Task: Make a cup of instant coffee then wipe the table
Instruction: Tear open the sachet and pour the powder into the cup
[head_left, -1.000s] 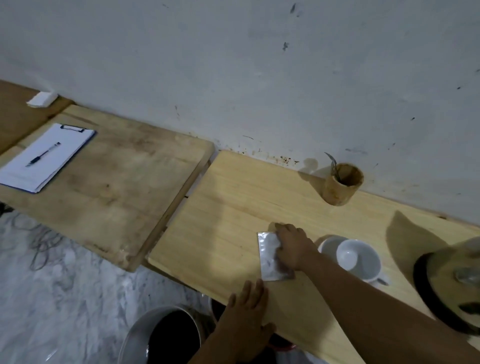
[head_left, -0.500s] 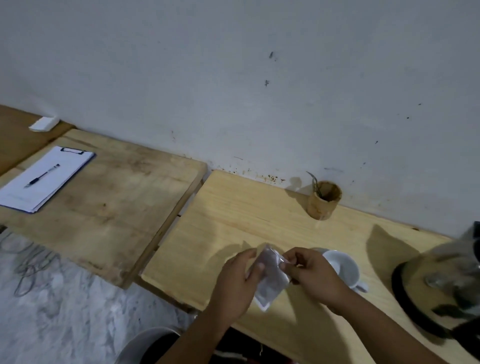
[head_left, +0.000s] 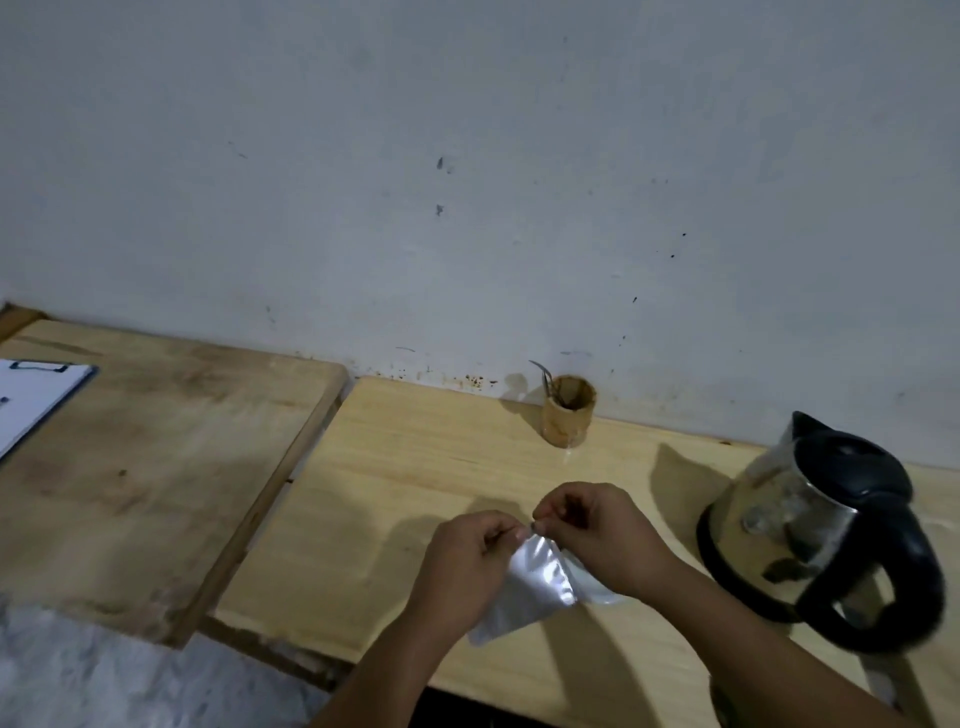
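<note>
A silver foil coffee sachet hangs above the light wooden table. My left hand and my right hand both pinch its top edge, fingers close together at the top corner. Only a white sliver of the cup shows beneath my right hand; the sachet and hand hide the rest. A glass kettle with a black lid and handle stands at the right. A bamboo holder with a spoon handle sticking out sits by the wall.
A darker wooden table adjoins on the left, with a clipboard of white paper at its far left. A grey wall runs behind both tables. Marbled floor shows at lower left.
The sachet was lifted off the table by my right hand, my left hand joined it, and both now pinch its top edge. The view has shifted right, bringing the kettle into sight.
</note>
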